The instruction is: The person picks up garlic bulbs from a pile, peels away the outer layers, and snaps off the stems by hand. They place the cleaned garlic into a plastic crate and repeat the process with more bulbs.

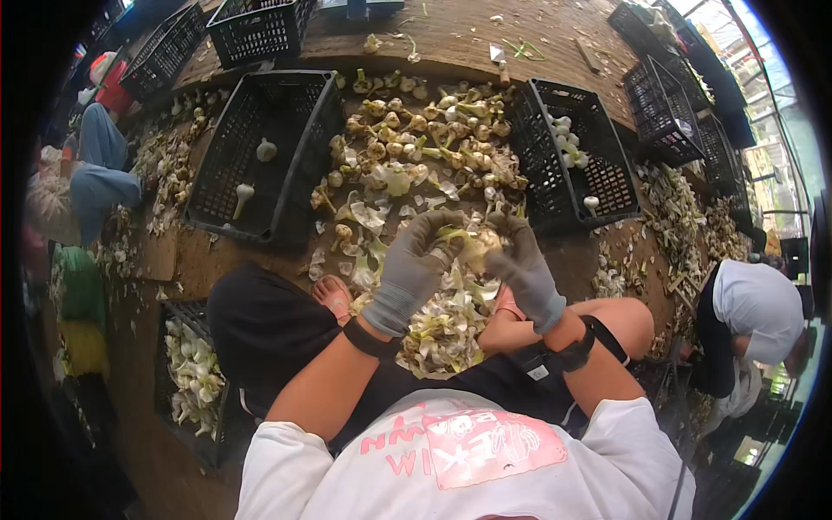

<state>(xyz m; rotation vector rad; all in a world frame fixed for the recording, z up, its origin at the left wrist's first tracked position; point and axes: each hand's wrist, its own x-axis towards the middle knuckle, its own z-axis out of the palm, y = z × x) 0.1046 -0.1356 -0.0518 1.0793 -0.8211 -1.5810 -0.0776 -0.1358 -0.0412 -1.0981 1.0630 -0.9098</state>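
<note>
In front of me, a garlic bulb (pixel 475 250) with a greenish stalk and loose pale skin is held between my two gloved hands. My left hand (pixel 416 264), in a grey glove, is closed on its stalk side. From the other side, my right hand (pixel 526 267) pinches the bulb's papery skin with bent fingers. Just beyond lies a pile of untrimmed garlic bulbs (pixel 433 130), brownish with short stalks. Beneath my hands, a heap of peeled garlic skins (pixel 442 334) lies between my legs.
A black crate (pixel 260 227) with two garlic bulbs stands left of the pile; another crate (pixel 614 186) with several white bulbs stands right. Beside my left thigh is a full garlic crate (pixel 192 316). A flat-bladed tool (pixel 498 56) lies beyond. Other people (pixel 754 303) sit either side.
</note>
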